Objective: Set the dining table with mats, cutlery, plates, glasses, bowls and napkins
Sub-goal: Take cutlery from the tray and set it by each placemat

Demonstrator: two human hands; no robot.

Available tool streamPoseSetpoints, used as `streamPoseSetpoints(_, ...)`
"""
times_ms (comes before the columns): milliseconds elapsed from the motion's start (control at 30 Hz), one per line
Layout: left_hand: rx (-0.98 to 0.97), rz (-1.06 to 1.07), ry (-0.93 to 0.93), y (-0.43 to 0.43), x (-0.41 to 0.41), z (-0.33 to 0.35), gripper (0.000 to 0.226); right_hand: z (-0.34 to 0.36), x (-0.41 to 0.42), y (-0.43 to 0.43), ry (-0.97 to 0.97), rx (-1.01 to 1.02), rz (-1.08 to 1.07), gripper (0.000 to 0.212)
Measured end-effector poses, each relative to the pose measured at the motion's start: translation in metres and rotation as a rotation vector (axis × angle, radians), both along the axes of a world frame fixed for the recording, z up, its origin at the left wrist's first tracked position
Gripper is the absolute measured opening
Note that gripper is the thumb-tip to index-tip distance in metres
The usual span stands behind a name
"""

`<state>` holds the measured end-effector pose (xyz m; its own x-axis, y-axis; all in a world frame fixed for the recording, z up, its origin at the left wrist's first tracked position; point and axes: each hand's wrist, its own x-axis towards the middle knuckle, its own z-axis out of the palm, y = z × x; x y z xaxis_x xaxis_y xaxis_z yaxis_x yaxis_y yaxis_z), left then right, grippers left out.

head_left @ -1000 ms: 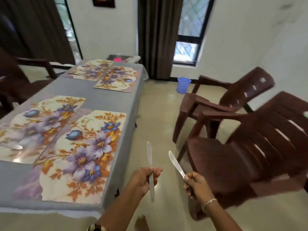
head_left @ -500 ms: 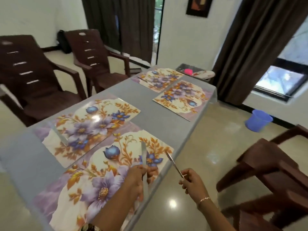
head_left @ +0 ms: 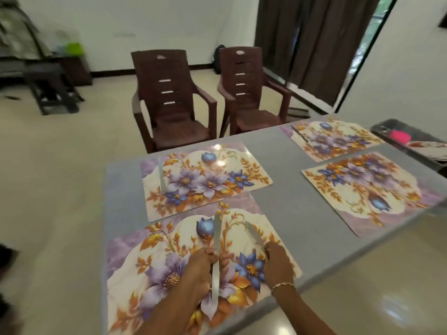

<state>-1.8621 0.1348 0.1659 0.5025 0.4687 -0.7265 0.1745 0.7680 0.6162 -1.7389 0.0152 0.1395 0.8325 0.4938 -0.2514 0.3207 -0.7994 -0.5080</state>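
Head view: over the nearest mat, at 6 o'clock on the desk, the left hand grips one knife round its middle, blade toward 12. The right hand pinches a second knife by the handle, tip toward 11. The glossy mat reaches the desk's 4 o'clock edge, so a knife laid carelessly there could skid off to the floor. Both knives look plain, pale silver, flat and round-tipped.

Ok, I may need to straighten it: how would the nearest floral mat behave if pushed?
The nearest mat looks thin and lies flat on the smooth table, so it would probably slide easily. Lifted by an edge, it would likely flex.
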Motion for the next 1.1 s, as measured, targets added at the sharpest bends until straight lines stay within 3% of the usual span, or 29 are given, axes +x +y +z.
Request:
streamPoseSetpoints(100, 0.022, 0.045, 0.020, -0.007, 0.003, 0.004, 0.032, -0.003, 0.009, 0.004, -0.059, -0.114, 0.120, 0.036)
streamPoseSetpoints(233, 0.023, 0.123, 0.077, -0.012, 0.003, -0.002, 0.016, -0.012, 0.019, 0.009, -0.111, -0.196, 0.206, 0.042)
streamPoseSetpoints(600, 0.075, 0.138, 0.153, -0.036, 0.015, 0.010, 0.017, -0.009, 0.042, 0.009, -0.196, -0.160, 0.339, 0.032)
streamPoseSetpoints(700, 0.071, 0.124, 0.180, -0.044, 0.024, 0.012, 0.013, 0.000, 0.049, 0.000, -0.095, -0.051, 0.297, 0.021)
streamPoseSetpoints(800, 0.075, 0.115, 0.187, -0.055, 0.042, 0.013, 0.009, 0.012, 0.053, -0.017, 0.126, 0.207, 0.243, 0.008)
streamPoseSetpoints(933, 0.038, 0.023, 0.132, -0.084, 0.084, 0.022, 0.010, 0.032, 0.062, -0.048, 0.483, 0.436, 0.220, 0.017)
streamPoseSetpoints(1100, 0.087, -0.047, 0.008, -0.134, 0.144, 0.029, 0.014, 0.038, 0.098, -0.100, 0.507, 0.513, 0.100, 0.014)
